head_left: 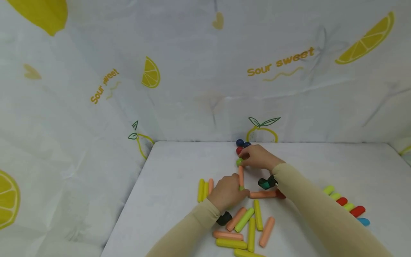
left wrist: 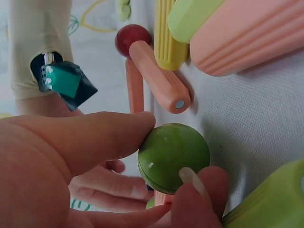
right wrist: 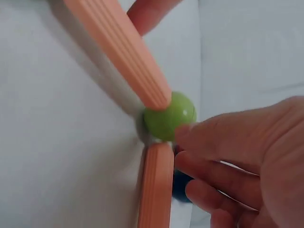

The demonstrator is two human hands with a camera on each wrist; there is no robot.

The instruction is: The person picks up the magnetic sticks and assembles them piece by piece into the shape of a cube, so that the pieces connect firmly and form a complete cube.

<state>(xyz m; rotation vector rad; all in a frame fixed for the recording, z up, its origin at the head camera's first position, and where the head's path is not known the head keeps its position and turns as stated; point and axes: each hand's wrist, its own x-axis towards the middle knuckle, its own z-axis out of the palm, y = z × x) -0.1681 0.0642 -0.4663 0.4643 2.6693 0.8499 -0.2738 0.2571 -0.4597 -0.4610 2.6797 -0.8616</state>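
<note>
Pinching near green ball (left wrist: 173,152), left hand (head_left: 228,192); far green ball (right wrist: 173,118), right hand (head_left: 258,157)

White tabletop (head_left: 167,171) under scattered coloured sticks (head_left: 231,243) and small glossy balls (head_left: 239,142)

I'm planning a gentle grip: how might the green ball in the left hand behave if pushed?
Loose, the green ball would probably roll, being round. Its glossy highlights suggest a smooth, perhaps slippery surface. It is likely stiff: no dent shows where the left hand pinches it.
</note>
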